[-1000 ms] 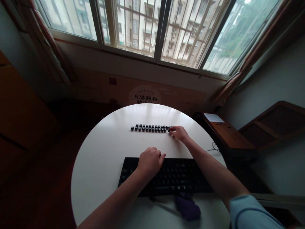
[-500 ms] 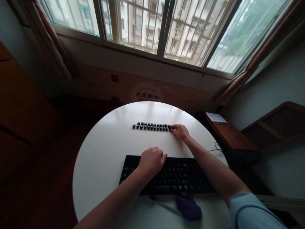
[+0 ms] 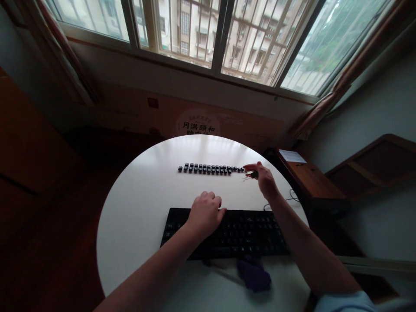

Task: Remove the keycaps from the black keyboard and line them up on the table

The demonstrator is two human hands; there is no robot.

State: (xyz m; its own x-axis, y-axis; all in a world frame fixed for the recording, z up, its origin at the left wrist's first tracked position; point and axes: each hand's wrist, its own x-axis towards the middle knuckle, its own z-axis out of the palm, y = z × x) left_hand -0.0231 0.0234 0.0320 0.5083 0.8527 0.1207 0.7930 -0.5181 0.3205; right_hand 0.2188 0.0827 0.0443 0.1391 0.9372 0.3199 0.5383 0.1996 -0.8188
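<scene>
Beneath a barred window (image 3: 222,47), I sit at a round white counter (image 3: 136,203) with a black keyboard (image 3: 240,236) laid broadside in front of me. My left hand (image 3: 206,212) rests at the keyboard's far edge, fingers curled in and knuckles up; whether they grip anything underneath, I cannot tell. My right hand (image 3: 267,181) reaches farther out, beyond the keyboard and toward the right side of the counter. A crumpled purple cloth (image 3: 255,275) lies just on my side of the keyboard. Small black keycaps (image 3: 209,170) stand in two lines past the keyboard, their long axis running left to right, nearly parallel to it; the far line stretches farther right than the near one. They lie to the left of my right hand, clearly the closer of the two, with its fingertips just beside the far line's right end; contact is too small to judge. The fingers of that hand are closed around a little black tool (image 3: 254,174), its thin wire prongs pointing left, toward me slightly.
</scene>
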